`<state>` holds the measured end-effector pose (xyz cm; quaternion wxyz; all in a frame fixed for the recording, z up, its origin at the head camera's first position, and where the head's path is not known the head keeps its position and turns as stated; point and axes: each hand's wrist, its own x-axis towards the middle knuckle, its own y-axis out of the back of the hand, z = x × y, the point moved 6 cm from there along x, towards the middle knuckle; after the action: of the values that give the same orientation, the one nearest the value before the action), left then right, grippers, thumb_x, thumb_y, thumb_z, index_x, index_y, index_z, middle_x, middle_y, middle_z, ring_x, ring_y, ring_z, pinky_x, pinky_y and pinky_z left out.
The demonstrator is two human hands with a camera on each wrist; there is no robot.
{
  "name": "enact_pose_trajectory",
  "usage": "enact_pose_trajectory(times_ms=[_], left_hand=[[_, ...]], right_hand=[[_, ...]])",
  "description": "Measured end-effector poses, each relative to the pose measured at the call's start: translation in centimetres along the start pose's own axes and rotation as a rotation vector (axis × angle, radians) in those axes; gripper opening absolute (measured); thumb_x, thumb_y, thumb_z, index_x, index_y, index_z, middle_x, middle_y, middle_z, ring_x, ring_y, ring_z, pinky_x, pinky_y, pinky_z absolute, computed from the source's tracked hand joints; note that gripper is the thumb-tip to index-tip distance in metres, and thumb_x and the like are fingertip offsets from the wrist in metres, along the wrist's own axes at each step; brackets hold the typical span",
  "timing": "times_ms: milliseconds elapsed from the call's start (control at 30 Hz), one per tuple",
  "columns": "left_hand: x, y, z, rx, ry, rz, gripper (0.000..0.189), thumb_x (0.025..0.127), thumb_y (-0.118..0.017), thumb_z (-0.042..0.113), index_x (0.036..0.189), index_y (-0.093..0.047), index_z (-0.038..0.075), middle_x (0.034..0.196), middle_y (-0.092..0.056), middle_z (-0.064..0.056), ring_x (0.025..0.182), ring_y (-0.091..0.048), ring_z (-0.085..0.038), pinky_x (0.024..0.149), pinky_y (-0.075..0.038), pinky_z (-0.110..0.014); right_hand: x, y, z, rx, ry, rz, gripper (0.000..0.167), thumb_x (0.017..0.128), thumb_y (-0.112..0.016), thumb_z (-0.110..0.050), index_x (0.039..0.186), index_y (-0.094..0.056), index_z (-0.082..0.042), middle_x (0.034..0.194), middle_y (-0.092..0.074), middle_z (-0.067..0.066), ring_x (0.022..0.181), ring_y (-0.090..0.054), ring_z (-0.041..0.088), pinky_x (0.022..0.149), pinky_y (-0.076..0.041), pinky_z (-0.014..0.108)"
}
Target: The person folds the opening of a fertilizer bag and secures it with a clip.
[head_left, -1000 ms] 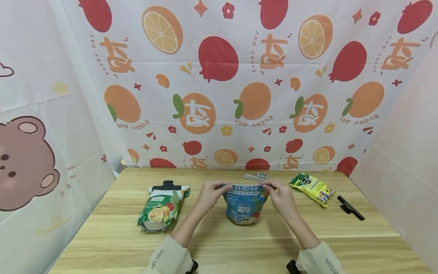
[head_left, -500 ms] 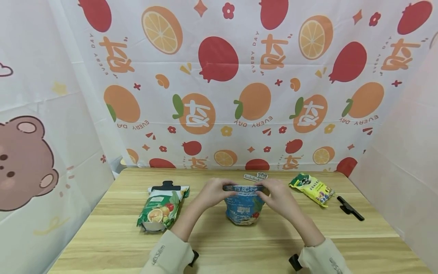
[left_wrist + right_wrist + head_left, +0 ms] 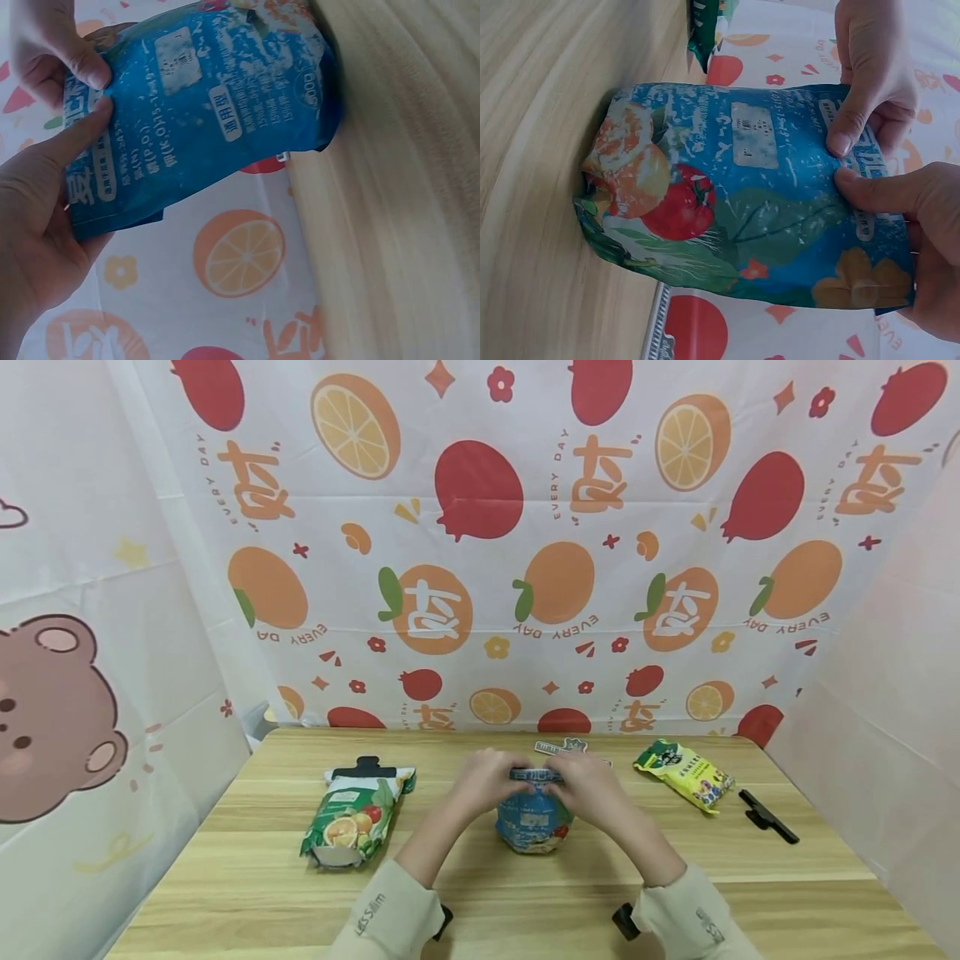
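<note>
A blue printed fertilizer bag (image 3: 534,827) stands upright on the table, directly in front of me. My left hand (image 3: 483,783) and right hand (image 3: 588,787) both grip its upper edge, thumbs on the near face and fingers behind. In the left wrist view, the thumb tips of the left hand (image 3: 37,247) and right hand (image 3: 56,49) press the bag (image 3: 202,112) close together near the middle of its top. From the right wrist, a tomato and leaves show on the bag's face (image 3: 780,217). The fingers behind the bag are mostly hidden.
Left stands a green bag (image 3: 352,818) with a black clip (image 3: 367,767) across its top. A pale toothed strip (image 3: 551,747) lies behind the blue bag. At right lie a yellow packet (image 3: 688,772) and a black sealing clip (image 3: 768,817). Printed cloth (image 3: 480,577) hangs behind the table.
Both hands have slid inward from the top corners of the blue bag towards its middle, with the thumbs coming closer together. The bag's top is now lower and mostly covered by the hands.
</note>
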<state>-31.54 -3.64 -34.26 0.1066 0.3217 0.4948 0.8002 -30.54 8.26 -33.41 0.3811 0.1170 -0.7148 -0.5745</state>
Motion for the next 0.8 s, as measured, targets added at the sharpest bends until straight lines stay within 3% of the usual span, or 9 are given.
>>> enact_pose_trajectory(times_ms=[233,400,500,567,667,733,800], left_hand=[[-0.4,-0.1,-0.3,0.01,-0.018,0.086,0.013,0.073,-0.077,0.028,0.082,-0.073,0.019,0.074,-0.067,0.008,0.066,-0.061,-0.008,0.054,-0.046,-0.022],[-0.6,-0.1,-0.3,0.01,-0.051,0.127,0.011,0.072,-0.078,0.026,0.08,-0.074,0.019,0.072,-0.067,0.009,0.062,-0.06,-0.007,0.052,-0.043,-0.02],[-0.7,0.0,-0.6,-0.025,-0.071,0.118,0.011,0.073,-0.077,0.024,0.081,-0.074,0.017,0.073,-0.067,0.008,0.063,-0.061,-0.007,0.054,-0.045,-0.02],[-0.9,0.0,-1.1,-0.105,-0.059,0.073,0.012,0.075,-0.076,0.022,0.085,-0.073,0.016,0.077,-0.068,0.006,0.067,-0.061,-0.007,0.058,-0.047,-0.021],[-1.3,-0.2,-2.4,-0.31,0.003,-0.003,0.014,0.077,-0.075,0.016,0.091,-0.072,0.012,0.083,-0.068,0.003,0.073,-0.061,-0.008,0.063,-0.049,-0.022],[-1.7,-0.5,-3.3,-0.467,0.067,-0.03,0.017,0.078,-0.074,0.013,0.095,-0.072,0.009,0.087,-0.068,0.0,0.076,-0.061,-0.009,0.063,-0.049,-0.023],[-2.1,-1.0,-4.2,-0.6,0.131,-0.027,0.02,0.078,-0.074,0.011,0.096,-0.071,0.005,0.089,-0.068,-0.003,0.075,-0.061,-0.011,0.061,-0.05,-0.024]], right_hand=[[0.1,-0.3,-0.1,0.002,0.012,0.083,0.017,0.069,-0.081,-0.017,0.077,-0.066,-0.013,0.072,-0.061,-0.005,0.065,-0.055,0.011,0.058,-0.045,0.029],[-0.1,-0.5,-0.3,-0.028,0.087,0.16,0.02,0.067,-0.082,-0.016,0.076,-0.065,-0.011,0.071,-0.062,-0.004,0.066,-0.057,0.012,0.061,-0.044,0.031],[-0.1,-0.4,-0.4,-0.031,0.134,0.192,0.02,0.067,-0.082,-0.017,0.077,-0.066,-0.011,0.072,-0.064,-0.003,0.068,-0.059,0.013,0.065,-0.043,0.033],[-0.2,-0.3,-0.4,-0.038,0.166,0.208,0.02,0.068,-0.082,-0.019,0.078,-0.066,-0.012,0.074,-0.065,-0.003,0.069,-0.06,0.013,0.07,-0.044,0.035],[-0.7,0.0,0.2,-0.029,0.171,0.218,0.022,0.068,-0.082,-0.021,0.083,-0.068,-0.013,0.078,-0.067,-0.003,0.073,-0.062,0.012,0.08,-0.044,0.038],[-1.3,0.1,1.2,0.035,0.135,0.239,0.023,0.068,-0.083,-0.019,0.084,-0.068,-0.014,0.08,-0.067,-0.003,0.075,-0.061,0.012,0.082,-0.044,0.039],[-2.0,0.0,2.5,0.189,0.046,0.242,0.022,0.069,-0.082,-0.016,0.086,-0.069,-0.013,0.081,-0.066,-0.003,0.076,-0.059,0.013,0.078,-0.046,0.036]])
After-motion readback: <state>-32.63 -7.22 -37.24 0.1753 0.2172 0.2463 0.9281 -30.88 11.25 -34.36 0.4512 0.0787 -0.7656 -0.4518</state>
